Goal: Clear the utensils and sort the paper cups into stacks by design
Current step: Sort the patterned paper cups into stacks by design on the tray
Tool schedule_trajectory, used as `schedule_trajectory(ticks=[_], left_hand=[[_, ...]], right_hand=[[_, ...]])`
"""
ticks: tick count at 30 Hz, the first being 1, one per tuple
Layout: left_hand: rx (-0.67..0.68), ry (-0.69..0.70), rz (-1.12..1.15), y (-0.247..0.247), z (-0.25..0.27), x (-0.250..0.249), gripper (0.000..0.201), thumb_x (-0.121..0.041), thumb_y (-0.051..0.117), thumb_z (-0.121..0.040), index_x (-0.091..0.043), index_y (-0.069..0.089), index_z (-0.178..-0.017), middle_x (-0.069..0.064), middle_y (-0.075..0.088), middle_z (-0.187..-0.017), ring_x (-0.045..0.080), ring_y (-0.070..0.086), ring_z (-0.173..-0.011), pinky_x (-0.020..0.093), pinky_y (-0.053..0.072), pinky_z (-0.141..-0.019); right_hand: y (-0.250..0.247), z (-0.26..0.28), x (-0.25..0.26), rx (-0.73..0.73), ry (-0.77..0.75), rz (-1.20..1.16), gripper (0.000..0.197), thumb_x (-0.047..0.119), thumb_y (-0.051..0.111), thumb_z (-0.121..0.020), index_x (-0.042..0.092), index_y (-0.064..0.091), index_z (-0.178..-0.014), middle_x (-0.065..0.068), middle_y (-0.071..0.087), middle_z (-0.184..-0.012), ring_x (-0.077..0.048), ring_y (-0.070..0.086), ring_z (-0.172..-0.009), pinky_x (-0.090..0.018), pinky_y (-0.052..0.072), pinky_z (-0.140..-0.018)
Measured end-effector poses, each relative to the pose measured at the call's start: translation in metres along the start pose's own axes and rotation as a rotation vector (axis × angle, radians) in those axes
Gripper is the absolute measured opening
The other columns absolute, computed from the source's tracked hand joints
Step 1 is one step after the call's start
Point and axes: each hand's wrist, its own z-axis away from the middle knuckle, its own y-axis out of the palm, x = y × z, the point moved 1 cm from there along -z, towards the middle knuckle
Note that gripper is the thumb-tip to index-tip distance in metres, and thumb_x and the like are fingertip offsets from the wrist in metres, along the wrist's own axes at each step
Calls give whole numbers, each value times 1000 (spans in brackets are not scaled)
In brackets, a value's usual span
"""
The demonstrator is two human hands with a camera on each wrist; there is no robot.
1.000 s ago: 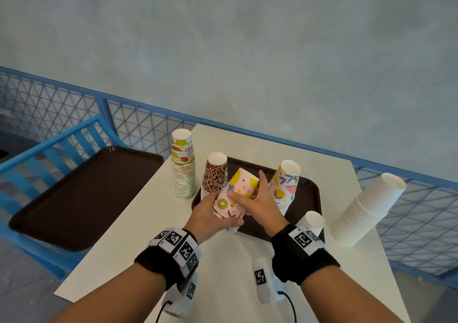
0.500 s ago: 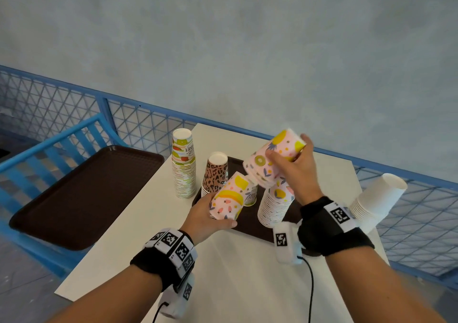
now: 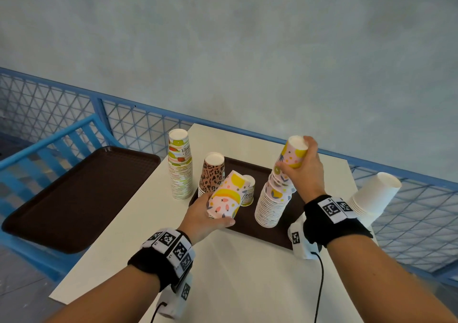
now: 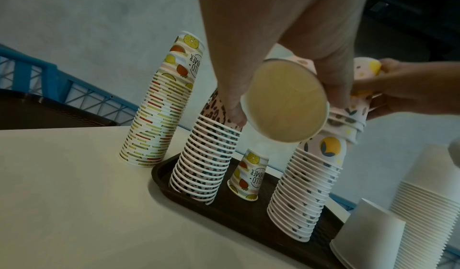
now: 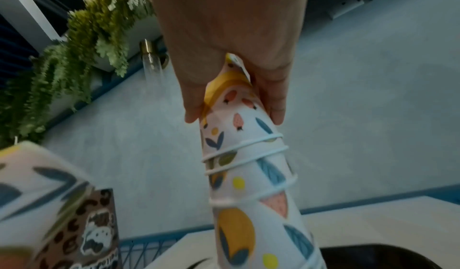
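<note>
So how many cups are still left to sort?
Mostly done: fruit stack, leopard stack, pink floral stack and white stack stand sorted. In hand: the right hand sets a floral cup on its stack; the left hand holds another. Left: that cup, one loose fruit cup on the tray and one loose white cup.

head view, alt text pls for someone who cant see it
A person's right hand sets a pink floral cup onto a matching stack on a brown tray, while the left hand holds another. Fruit-print, leopard-print and plain white stacks stand around.
</note>
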Motion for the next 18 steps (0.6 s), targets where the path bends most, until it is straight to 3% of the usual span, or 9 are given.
schedule_trajectory(ticks=[3, 5, 8, 11, 14, 15, 17, 18], left_hand=[[-3, -7, -1, -1, 0, 0, 73, -21, 86, -62, -24, 47, -124, -3, 59, -113, 13, 57, -105, 24, 49, -83], [-6, -7, 1, -2, 0, 0, 75, -22, 86, -62, -23, 47, -126, -3, 59, -115, 14, 57, -107, 27, 50, -87], [-13, -3, -4, -2, 0, 0, 76, -23, 86, -61, -22, 47, -126, -2, 60, -115, 15, 57, -107, 30, 52, -89], [-27, 14, 10, -1, 1, -2, 76, -22, 87, -61, -22, 46, -125, -2, 59, -114, 15, 57, -106, 28, 51, -87], [-33, 35, 5, 1, 2, -4, 74, -22, 87, -61, -24, 46, -123, -4, 58, -110, 13, 58, -102, 25, 52, -83], [-34, 53, 13, 2, 2, -4, 71, -21, 87, -61, -25, 46, -120, -6, 58, -107, 10, 58, -98, 21, 51, -79], [-25, 87, 45, 2, 2, -5, 67, -19, 87, -61, -27, 48, -115, -8, 60, -104, 6, 59, -93, 16, 49, -73], [-14, 94, 56, 2, 2, -6, 67, -20, 88, -59, -28, 49, -113, -8, 61, -103, 6, 60, -92, 16, 50, -72]], right_hand=[[7, 6, -7, 87, 33, 77, 88, 31, 82, -68, 16, 32, -138, -18, 38, -135, -35, 43, -123, -39, 43, -97], [7, 13, -1, -5, -34, 129, 83, 35, 79, -71, 13, 36, -138, -18, 36, -138, -33, 36, -128, -43, 37, -105], [9, 32, 21, -135, -218, 68, 63, 31, 73, -79, 9, 45, -131, -13, 46, -126, -26, 46, -114, -36, 42, -94], [28, 59, 36, 86, -120, -162, 61, 32, 69, -82, 15, 40, -134, -3, 46, -122, -15, 50, -108, -19, 43, -82], [51, 76, 35, 284, 50, -279, 75, 35, 69, -81, 18, 27, -142, -5, 50, -124, -17, 55, -109, -24, 52, -83], [56, 79, 34, 334, 99, -325, 79, 35, 69, -81, 19, 23, -143, -5, 52, -123, -14, 57, -105, -19, 53, -79], [64, 85, 34, 405, 173, -418, 80, 32, 70, -81, 22, 20, -143, 5, 56, -114, -6, 58, -95, -13, 54, -71], [67, 87, 33, 421, 200, -463, 79, 30, 71, -81, 23, 21, -142, 7, 56, -111, -6, 60, -95, -19, 57, -74]])
